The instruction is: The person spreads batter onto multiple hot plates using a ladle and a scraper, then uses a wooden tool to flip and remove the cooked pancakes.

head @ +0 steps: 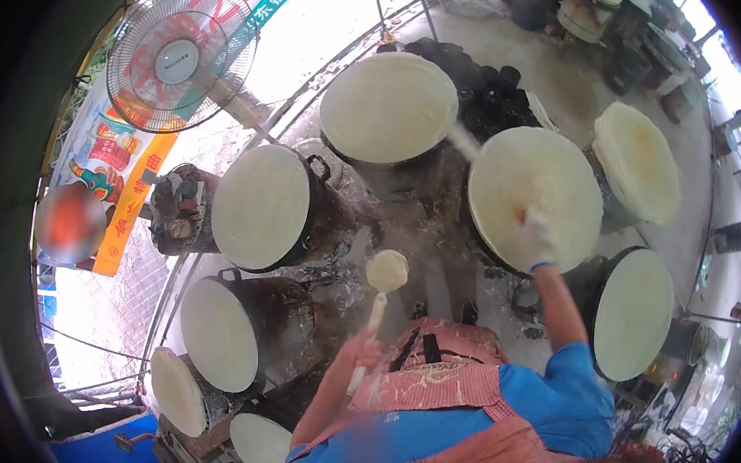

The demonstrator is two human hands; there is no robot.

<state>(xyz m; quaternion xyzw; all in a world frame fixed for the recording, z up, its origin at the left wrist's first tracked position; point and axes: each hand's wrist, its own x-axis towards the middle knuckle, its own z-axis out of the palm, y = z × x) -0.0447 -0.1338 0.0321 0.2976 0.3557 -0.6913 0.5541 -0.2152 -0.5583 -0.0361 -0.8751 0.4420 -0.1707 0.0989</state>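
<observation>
My left hand (pixel 363 352) is closed around the pale handle of a ladle (pixel 378 308), whose round bowl (pixel 387 271) carries a pale coating like batter. In a white glove with a blue cuff, my right hand (pixel 540 239) reaches over a large round griddle (pixel 565 173) spread with a pale pancake-like layer. A small brown patch or object shows at its fingertips, and motion blur hides whether the hand grips it. Browning marks the middle of that layer.
More pale-covered round griddles stand on drum stoves around me: far (pixel 387 108), left (pixel 261 206), lower left (pixel 221 337) and right (pixel 636 314). Pale round stacks lie at right (pixel 639 162) and lower left (pixel 176 391). Black coal briquettes (pixel 481 92) and a fan (pixel 177 60) stand beyond.
</observation>
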